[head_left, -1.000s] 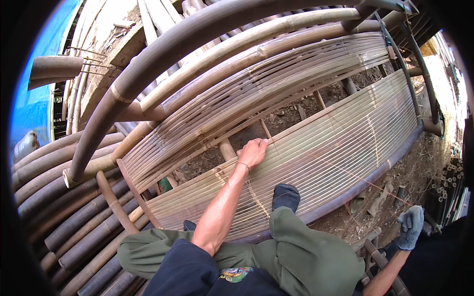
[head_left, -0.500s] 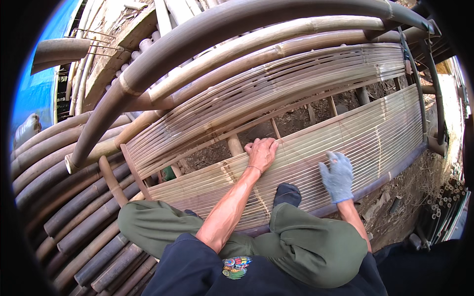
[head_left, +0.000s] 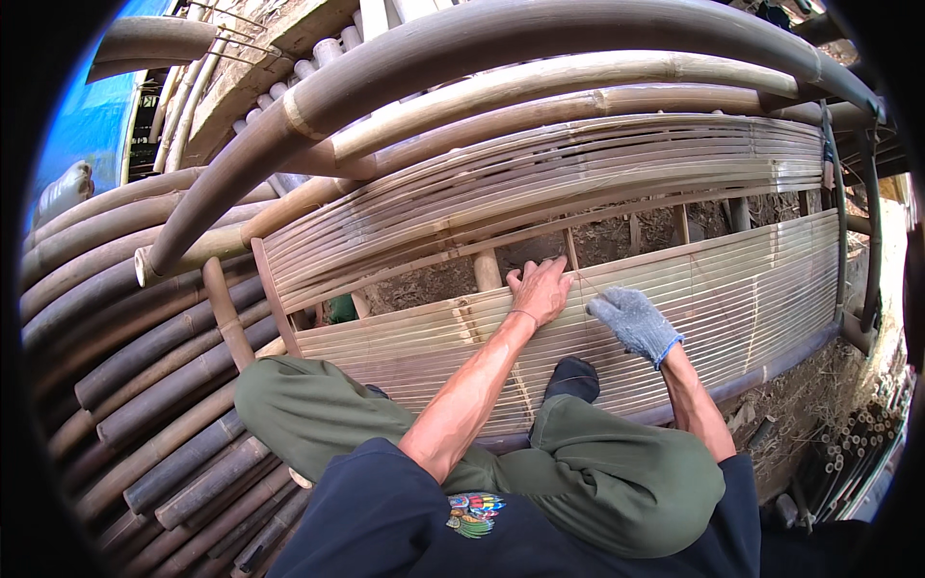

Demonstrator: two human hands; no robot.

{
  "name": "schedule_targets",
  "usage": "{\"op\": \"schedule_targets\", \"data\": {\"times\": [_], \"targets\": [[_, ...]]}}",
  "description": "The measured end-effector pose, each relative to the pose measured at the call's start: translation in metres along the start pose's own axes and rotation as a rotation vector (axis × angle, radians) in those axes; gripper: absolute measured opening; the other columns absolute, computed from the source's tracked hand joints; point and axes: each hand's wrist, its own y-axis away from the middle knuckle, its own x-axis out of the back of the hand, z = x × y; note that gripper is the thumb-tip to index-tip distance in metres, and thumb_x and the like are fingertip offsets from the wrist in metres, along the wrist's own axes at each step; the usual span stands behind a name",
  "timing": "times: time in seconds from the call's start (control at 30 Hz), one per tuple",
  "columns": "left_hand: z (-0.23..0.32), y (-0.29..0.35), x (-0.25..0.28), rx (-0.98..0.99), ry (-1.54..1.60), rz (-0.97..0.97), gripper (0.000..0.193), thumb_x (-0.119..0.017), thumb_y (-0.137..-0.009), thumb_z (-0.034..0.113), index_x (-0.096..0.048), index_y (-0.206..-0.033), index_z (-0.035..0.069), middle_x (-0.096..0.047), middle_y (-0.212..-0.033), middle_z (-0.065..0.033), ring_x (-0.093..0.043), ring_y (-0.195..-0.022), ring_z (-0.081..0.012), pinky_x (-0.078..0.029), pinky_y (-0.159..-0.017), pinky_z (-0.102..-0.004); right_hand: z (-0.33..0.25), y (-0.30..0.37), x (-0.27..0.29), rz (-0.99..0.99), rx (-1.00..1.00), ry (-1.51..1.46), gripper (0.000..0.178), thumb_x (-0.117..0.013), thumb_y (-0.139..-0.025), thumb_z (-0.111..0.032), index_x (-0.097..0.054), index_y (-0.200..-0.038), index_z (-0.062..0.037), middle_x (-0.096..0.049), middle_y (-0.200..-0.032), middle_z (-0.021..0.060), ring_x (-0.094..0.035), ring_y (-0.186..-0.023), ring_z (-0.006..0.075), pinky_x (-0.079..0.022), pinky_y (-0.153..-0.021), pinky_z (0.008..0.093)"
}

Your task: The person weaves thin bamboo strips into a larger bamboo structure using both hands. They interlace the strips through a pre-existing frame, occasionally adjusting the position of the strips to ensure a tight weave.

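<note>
This looks like a rough bamboo workshop with a dirt floor [head_left: 805, 405]: stacked poles [head_left: 188, 472] fill the left side, a slatted bamboo frame [head_left: 723, 299] spans the middle, a bundle of cut bamboo [head_left: 840, 441] sits lower right, and a blue tarp [head_left: 96, 135] hangs upper left.

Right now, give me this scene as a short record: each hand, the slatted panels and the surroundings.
Left hand: bare, at the far edge of the near slatted bamboo panel
Right hand: grey-gloved, just right of the left; contact unclear
Far side: another slatted bamboo panel, across a gap
Near side: dark-socked foot
Left surroundings: stacked bamboo poles, blue tarp
</note>
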Motion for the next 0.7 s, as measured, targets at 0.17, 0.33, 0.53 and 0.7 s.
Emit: {"op": "schedule_targets", "data": {"times": [0.17,0.33,0.53,0.7], "targets": [[0.004,-0.002,0.008,0.008,-0.071,-0.117,0.030,-0.047,-0.098,0.034,-0.064,-0.115,0.015,-0.065,-0.110,-0.0093,-0.052,-0.105,-0.0341,-0.030,-0.093,-0.0560,-0.068,0.006,0.078,0.243,0.471,-0.724,0.032,-0.048,-0.100,-0.026,-0.065,-0.092,0.0004,-0.064,-0.112,0.0212,-0.065,-0.093,0.0296,-0.050,-0.091,0.0420],[0.013,-0.010,0.005,-0.015,-0.041,-0.146,0.029,-0.046,-0.098,0.034,-0.066,-0.100,0.012,-0.067,-0.103,-0.0106,-0.055,-0.099,-0.0362,-0.031,-0.089,-0.0570,-0.009,-0.010,0.101,0.284,0.436,0.192,0.037,-0.048,-0.100,-0.028,-0.066,-0.084,0.0002,-0.068,-0.076,0.0168,-0.059,-0.051,0.0335,-0.051,-0.052,0.0451],[0.006,-0.003,0.009,0.028,-0.045,-0.153,0.030,-0.046,-0.098,0.035,-0.066,-0.097,0.013,-0.069,-0.099,-0.0118,-0.056,-0.098,-0.0371,-0.031,-0.089,-0.0572,0.011,0.046,-0.049,0.183,0.676,0.536,0.024,-0.058,-0.083,-0.016,-0.064,-0.104,-0.0056,-0.064,-0.082,0.0149,-0.064,-0.073,0.0353,-0.050,-0.064,0.0485],[-0.008,0.001,0.013,0.023,-0.029,-0.094,0.031,-0.048,-0.098,0.037,-0.069,-0.098,0.015,-0.069,-0.098,-0.0117,-0.056,-0.099,-0.0369,-0.032,-0.090,-0.0559,0.062,0.053,-0.042,-0.016,0.552,0.607,0.023,-0.057,-0.081,-0.012,-0.058,-0.101,-0.0013,-0.060,-0.085,0.0157,-0.062,-0.080,0.0326,-0.048,-0.067,0.0444]]}}
